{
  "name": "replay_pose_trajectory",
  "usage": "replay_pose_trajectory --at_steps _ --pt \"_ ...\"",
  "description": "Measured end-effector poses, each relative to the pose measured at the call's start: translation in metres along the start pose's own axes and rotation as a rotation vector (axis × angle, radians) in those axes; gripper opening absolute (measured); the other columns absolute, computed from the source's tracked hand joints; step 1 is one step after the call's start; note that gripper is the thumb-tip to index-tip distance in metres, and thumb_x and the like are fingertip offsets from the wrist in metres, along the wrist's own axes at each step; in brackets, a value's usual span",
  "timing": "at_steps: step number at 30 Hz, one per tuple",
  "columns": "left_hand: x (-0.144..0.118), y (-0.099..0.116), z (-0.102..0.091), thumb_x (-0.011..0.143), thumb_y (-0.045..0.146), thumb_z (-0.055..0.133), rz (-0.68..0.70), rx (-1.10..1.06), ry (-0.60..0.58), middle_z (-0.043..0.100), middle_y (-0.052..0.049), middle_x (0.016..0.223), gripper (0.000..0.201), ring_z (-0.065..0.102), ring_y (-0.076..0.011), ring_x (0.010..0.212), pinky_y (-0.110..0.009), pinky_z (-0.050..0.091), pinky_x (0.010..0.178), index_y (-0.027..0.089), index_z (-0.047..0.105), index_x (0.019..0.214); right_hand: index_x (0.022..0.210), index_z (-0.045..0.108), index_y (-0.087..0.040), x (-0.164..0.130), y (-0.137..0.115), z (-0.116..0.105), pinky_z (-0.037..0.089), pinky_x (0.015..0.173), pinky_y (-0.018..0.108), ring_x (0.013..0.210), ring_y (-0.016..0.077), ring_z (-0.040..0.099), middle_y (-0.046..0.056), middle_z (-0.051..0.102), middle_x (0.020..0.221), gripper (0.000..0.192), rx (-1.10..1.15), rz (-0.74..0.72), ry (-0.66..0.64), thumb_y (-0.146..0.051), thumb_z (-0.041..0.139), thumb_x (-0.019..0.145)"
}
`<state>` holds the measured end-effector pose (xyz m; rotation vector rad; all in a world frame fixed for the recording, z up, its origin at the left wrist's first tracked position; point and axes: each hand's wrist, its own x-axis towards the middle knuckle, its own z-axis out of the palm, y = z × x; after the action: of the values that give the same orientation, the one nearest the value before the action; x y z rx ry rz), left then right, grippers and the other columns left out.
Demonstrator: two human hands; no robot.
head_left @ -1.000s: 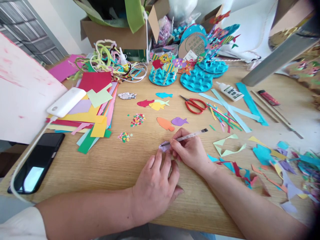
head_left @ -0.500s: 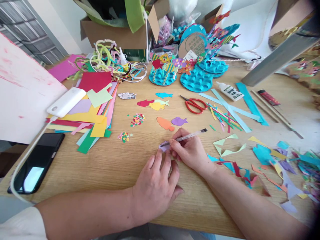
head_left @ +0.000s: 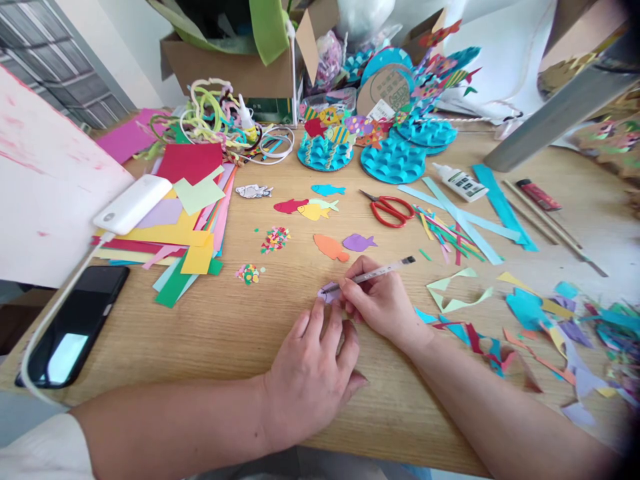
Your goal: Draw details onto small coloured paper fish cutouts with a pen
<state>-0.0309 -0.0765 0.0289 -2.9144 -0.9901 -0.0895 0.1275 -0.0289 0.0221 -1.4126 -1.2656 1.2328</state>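
My right hand (head_left: 376, 300) grips a slim pen (head_left: 383, 270), its tip resting on a small light-purple paper cutout (head_left: 328, 292). A dark line shows on that cutout, which is partly covered by my fingers. My left hand (head_left: 316, 367) lies with fingers stretched out, fingertips pressing the cutout's near edge against the table. Just beyond are an orange paper fish (head_left: 330, 247) and a purple paper fish (head_left: 359, 243). Farther back lie a red fish (head_left: 290, 207), a yellow fish (head_left: 314, 212), a blue fish (head_left: 328, 190) and a patterned grey fish (head_left: 254, 192).
Red-handled scissors (head_left: 391, 211), a glue bottle (head_left: 460, 183) and paper strips (head_left: 457, 217) lie right of the fish. Paper scraps (head_left: 530, 310) spread at right. Coloured sheets (head_left: 193, 163), a power bank (head_left: 133, 205) and a phone (head_left: 75, 327) are left. Blue bases (head_left: 393, 163) stand behind.
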Motion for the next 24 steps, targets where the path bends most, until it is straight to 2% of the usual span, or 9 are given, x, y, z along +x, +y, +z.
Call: replay_pose_trajectory --at_steps 24 --pt "-0.0006 0.0007 0.0013 0.090 0.055 0.046 0.007 -0.014 0.011 0.050 -0.023 0.134 0.059 0.043 -0.0388 0.127 -0.046 0.031 0.100 0.009 0.049 0.127 0.071 0.047 -0.020 -0.0016 -0.0008 0.0002 0.037 0.032 0.016 0.034 0.0079 0.048 -0.006 0.053 0.045 0.013 0.009 0.010 0.017 -0.022 0.058 0.077"
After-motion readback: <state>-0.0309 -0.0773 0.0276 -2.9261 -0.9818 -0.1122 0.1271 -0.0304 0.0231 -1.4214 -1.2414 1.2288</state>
